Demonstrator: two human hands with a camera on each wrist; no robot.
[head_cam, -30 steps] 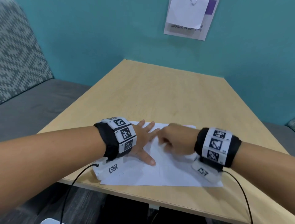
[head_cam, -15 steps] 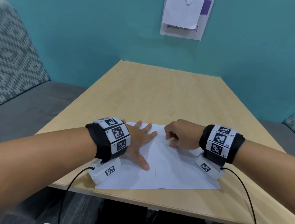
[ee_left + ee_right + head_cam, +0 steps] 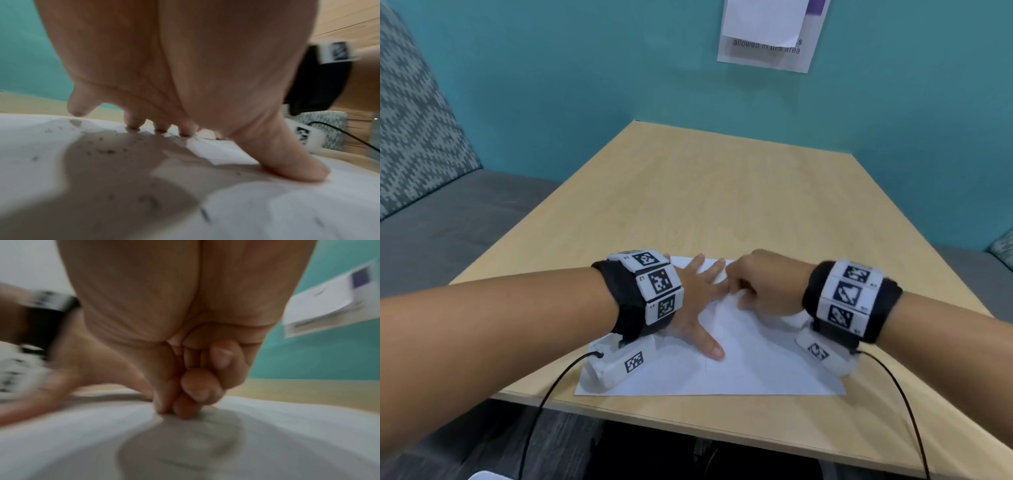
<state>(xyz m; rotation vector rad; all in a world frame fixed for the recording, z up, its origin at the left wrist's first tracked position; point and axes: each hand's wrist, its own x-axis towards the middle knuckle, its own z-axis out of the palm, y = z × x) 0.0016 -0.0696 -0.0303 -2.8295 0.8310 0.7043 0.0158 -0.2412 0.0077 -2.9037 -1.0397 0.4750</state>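
Left hand (image 3: 693, 301): lay flat, fingers spread straight, and pressed the sheet's 10 o'clock area. White rectangular paper sheet (image 3: 756, 370): lay at 6 o'clock on the light wooden table (image 3: 722, 192), flecked with dark crumbs (image 3: 104, 151). Small pale block (image 3: 206, 134): rested on the sheet. Right hand (image 3: 767, 284): sat at the sheet's 1 o'clock, fingers curled, and pinched the block.

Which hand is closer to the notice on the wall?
Right. The right hand, curled round what looks like an eraser, sits on the paper almost straight in front of the notice; the left hand lies flat on the paper, further left.
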